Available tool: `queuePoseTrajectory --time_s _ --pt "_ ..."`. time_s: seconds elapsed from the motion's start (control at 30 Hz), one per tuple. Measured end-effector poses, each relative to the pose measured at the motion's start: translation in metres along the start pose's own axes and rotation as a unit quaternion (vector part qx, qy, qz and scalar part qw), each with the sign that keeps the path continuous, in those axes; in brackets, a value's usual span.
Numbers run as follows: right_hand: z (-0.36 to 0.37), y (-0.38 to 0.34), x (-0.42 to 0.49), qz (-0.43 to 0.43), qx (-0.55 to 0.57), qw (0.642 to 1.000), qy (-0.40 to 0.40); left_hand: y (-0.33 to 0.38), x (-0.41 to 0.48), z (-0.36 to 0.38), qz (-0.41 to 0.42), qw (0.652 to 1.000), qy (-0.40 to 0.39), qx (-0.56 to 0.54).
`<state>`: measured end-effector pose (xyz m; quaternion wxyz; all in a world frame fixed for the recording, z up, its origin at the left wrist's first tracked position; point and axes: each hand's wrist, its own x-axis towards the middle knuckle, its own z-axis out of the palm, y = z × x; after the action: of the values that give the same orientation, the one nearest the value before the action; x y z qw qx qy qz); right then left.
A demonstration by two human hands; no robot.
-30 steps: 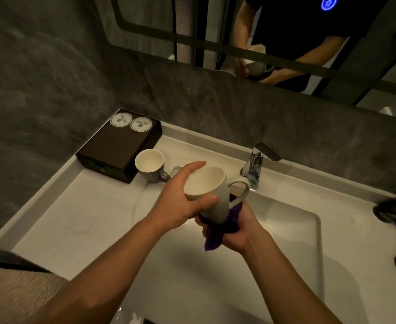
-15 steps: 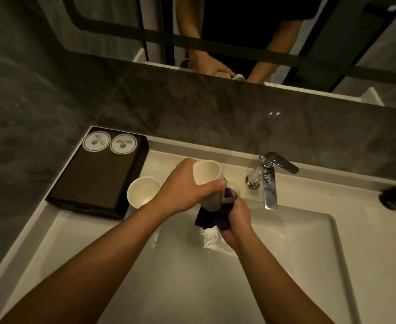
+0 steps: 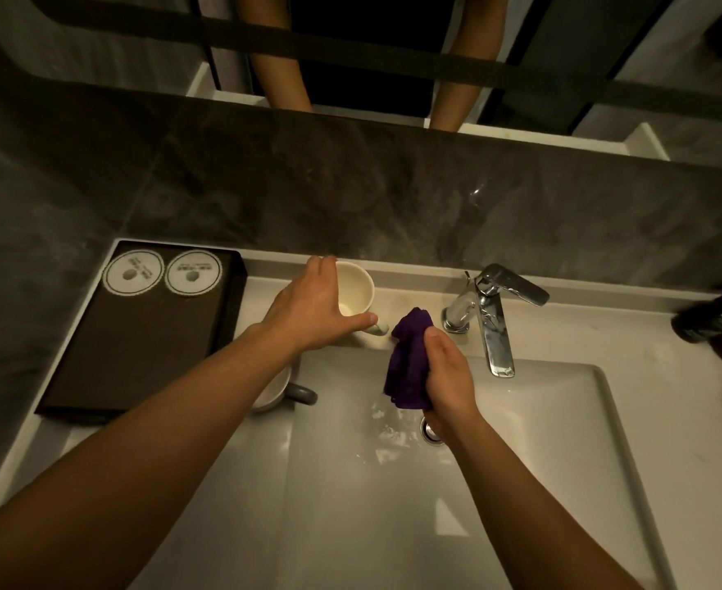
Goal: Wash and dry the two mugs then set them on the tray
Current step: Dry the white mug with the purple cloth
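Observation:
My left hand grips a white mug by its rim and side, at the back of the counter left of the tap; whether it rests on the counter I cannot tell. My right hand is closed around a bunched purple cloth over the sink basin, apart from that mug. The second mug, with a grey handle, stands on the counter mostly hidden under my left forearm. The dark tray lies at the left with two round white paper coasters at its far end.
A chrome tap stands behind the white sink basin, whose floor is wet near the drain. A dark bottle lies on the counter at the right edge. A grey stone wall and a mirror rise behind.
The cloth has come off the mug. My left hand carried the mug back and left toward the counter, while my right hand stayed over the basin with the cloth. The view tilted downward.

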<state>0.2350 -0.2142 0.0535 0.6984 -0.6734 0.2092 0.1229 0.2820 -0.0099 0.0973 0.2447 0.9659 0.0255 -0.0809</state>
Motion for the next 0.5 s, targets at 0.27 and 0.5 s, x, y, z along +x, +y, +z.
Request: queuePoseTrajectory --time_s 0.27,0.5 --pt "0.0005 0.0085 0.006 -0.02 0.001 1.0 -0.001 -0.0087 0.0076 0.0093 -0.01 1.0 -0.015 -0.019" --pt "-0.0002 0.0069 0.0042 -0.031 0.001 0.999 -0.01 -0.0056 0.0078 0.0104 -0.027 0.999 -0.018 -0.019"
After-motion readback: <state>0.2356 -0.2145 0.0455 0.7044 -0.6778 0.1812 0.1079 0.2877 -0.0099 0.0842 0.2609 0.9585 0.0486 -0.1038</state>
